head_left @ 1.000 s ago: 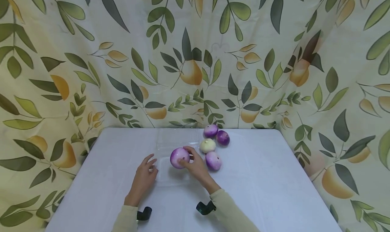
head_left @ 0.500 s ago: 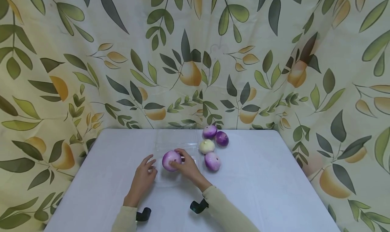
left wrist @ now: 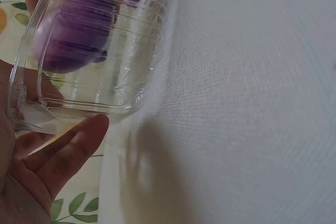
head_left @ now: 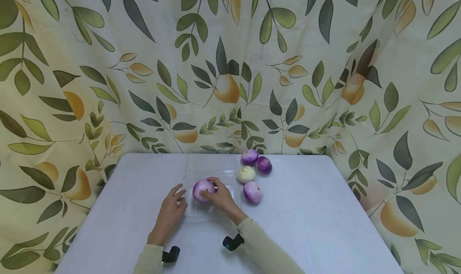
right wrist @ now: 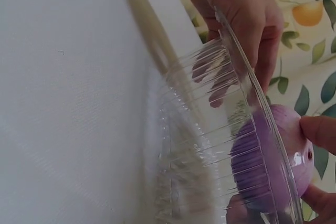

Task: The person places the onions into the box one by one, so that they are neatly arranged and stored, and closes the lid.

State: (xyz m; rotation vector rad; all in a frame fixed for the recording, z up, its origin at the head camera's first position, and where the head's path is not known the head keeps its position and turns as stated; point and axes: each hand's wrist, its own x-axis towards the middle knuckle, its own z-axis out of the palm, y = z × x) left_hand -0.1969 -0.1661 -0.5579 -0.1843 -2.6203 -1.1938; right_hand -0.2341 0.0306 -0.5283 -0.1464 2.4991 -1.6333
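My right hand (head_left: 222,198) grips a purple onion (head_left: 202,192) between thumb and fingers, over the front half of a clear plastic clamshell box (head_left: 196,215). Through the ribbed wall of the box (right wrist: 210,124) in the right wrist view, the lower part of the onion (right wrist: 262,166) shows, its top standing above the rim. My left hand (head_left: 169,212) is at the left edge of the box, fingers spread and loosely bent. In the left wrist view, a fingertip of that hand (left wrist: 63,161) touches the outside of the box near its corner.
Behind the front half lies the box's open lid (head_left: 209,166). To its right stand a pale onion (head_left: 246,174), a light purple onion (head_left: 253,192) and two darker purple onions, one (head_left: 264,165) further right. A white cloth covers the table (head_left: 306,218); a patterned curtain (head_left: 230,66) hangs behind.
My right hand has carried the onion left and slightly toward me, over the box, mostly in the first half second. My left hand stays at the box's left edge.
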